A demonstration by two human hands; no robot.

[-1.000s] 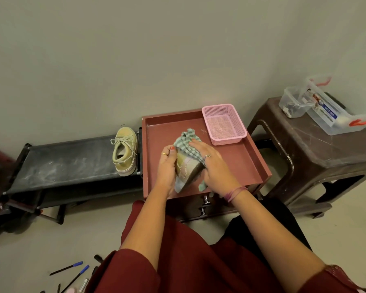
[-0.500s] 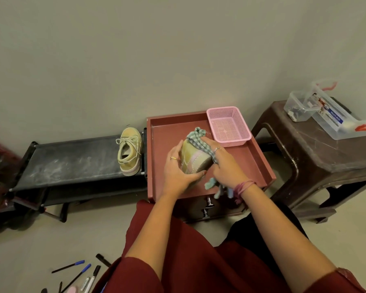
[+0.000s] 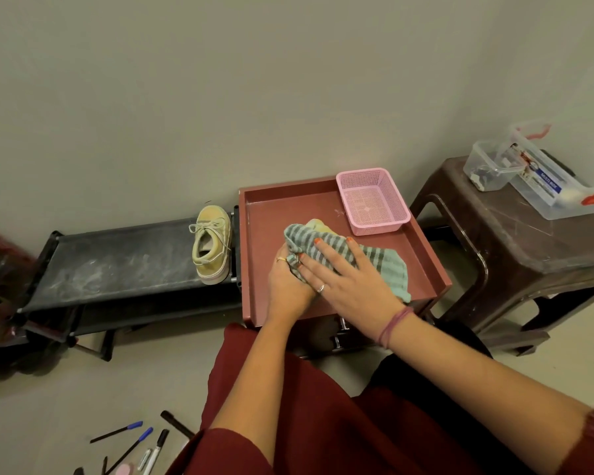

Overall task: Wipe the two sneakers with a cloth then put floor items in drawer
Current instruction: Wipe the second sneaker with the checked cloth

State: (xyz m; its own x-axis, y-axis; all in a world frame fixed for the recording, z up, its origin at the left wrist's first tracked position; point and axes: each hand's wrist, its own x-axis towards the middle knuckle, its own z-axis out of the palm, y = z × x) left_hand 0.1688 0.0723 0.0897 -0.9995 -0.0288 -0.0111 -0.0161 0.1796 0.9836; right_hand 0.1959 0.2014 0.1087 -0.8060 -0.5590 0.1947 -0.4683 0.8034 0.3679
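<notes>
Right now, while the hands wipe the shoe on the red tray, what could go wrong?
1. The cloth covers nearly the whole sneaker, so missed spots may go unseen.
2. The right hand presses with flat fingers close to the pink basket; a long stroke might knock it.
3. Pens lie on the floor near the knee and could be knelt on.

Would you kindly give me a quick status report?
Right hand flat on cloth. Left hand grips covered sneaker. Other sneaker on rack. Pens on floor.
</notes>
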